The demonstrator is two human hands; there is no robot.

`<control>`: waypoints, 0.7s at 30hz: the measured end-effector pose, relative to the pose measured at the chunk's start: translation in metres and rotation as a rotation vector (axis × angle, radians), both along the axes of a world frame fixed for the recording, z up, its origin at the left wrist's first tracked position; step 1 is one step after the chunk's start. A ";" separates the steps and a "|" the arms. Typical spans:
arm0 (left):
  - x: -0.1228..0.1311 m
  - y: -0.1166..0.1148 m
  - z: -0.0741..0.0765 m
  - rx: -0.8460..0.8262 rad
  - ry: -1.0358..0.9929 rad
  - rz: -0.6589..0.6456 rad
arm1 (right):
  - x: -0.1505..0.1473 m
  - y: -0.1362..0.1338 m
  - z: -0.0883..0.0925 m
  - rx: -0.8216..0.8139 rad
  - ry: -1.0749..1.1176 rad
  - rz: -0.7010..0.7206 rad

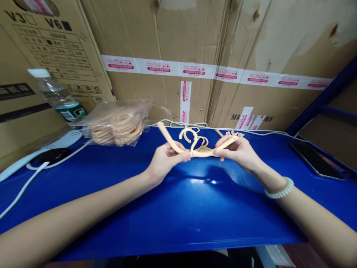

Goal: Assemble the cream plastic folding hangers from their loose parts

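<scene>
Both hands hold a beige folding clothes hanger (pixel 204 153) above the blue table. My left hand (pixel 164 160) is closed, pinching it just left of its hook, and one arm of the hanger sticks up past the fingers. My right hand (pixel 239 150), with a pale coiled band on the wrist, is closed on the other arm, which slants up to the right. Just behind lie more beige hangers (pixel 204 141), partly hidden by the held one. Further beige pieces (pixel 235 134) lie behind my right hand.
On the left stand a clear bag (pixel 119 121) of beige hanger parts and a water bottle (pixel 60 95). A white keyboard (pixel 63 140), a black round object (pixel 51 156) and white cables are nearby. A dark flat device (pixel 316 160) lies right. Cardboard boxes (pixel 156 41) wall the back.
</scene>
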State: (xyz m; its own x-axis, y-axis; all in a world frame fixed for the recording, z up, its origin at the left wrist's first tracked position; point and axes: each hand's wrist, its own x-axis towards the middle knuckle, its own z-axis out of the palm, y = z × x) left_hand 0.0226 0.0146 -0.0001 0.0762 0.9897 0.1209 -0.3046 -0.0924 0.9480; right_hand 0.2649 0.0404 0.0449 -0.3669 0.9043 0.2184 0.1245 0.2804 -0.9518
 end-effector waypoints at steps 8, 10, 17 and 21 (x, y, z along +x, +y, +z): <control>-0.044 0.038 0.015 -0.105 -0.015 -0.071 | 0.044 0.026 0.018 0.370 -0.576 -0.041; -0.052 0.042 0.016 -0.048 0.136 -0.097 | 0.050 0.028 0.021 0.474 -0.767 -0.032; -0.050 0.034 0.022 0.485 0.963 -0.066 | 0.060 0.035 0.020 0.528 -1.053 0.158; -0.036 0.004 0.035 0.597 1.109 0.023 | 0.061 0.039 0.012 0.405 -1.178 0.166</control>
State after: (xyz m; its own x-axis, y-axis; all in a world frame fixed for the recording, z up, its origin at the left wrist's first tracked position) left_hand -0.0138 0.0184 0.0349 0.4066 0.8057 0.4307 0.6346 -0.5883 0.5013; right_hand 0.3258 0.0792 0.0570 -0.6305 0.7732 -0.0678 0.7741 0.6199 -0.1285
